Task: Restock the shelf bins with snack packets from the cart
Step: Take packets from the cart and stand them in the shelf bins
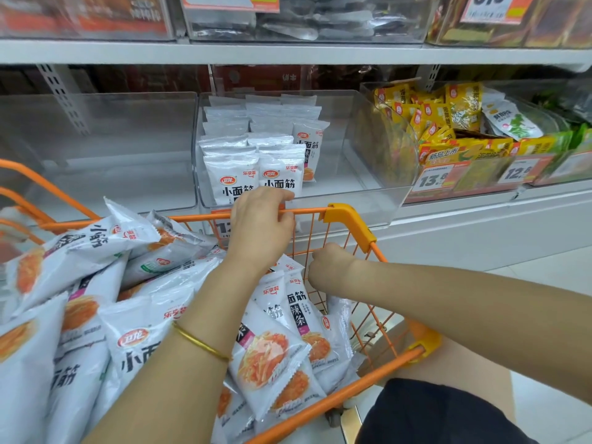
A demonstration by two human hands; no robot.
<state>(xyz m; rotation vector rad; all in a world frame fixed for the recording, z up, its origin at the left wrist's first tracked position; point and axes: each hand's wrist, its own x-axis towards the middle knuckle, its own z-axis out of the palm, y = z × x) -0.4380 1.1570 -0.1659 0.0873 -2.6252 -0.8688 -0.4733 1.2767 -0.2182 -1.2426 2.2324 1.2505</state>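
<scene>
White snack packets (269, 354) with red logos and black lettering fill the orange wire cart (347, 216) in front of me. My left hand (259, 229) grips the cart's far top rail, fingers curled over it. My right hand (330, 261) is bent down inside the cart's right corner, just above the packets. Its fingers are hidden behind the wrist. Behind the rail stands a clear shelf bin (368, 200) holding upright rows of the same white packets (282, 174) on its left side; its right side is bare.
To the left is a clear bin (96, 155) with nothing in it. The bin on the right (400, 149) holds yellow and green packets (448, 123) behind price tags (432, 179). An upper shelf (288, 52) carries more bins. Pale floor (551, 283) lies to the right.
</scene>
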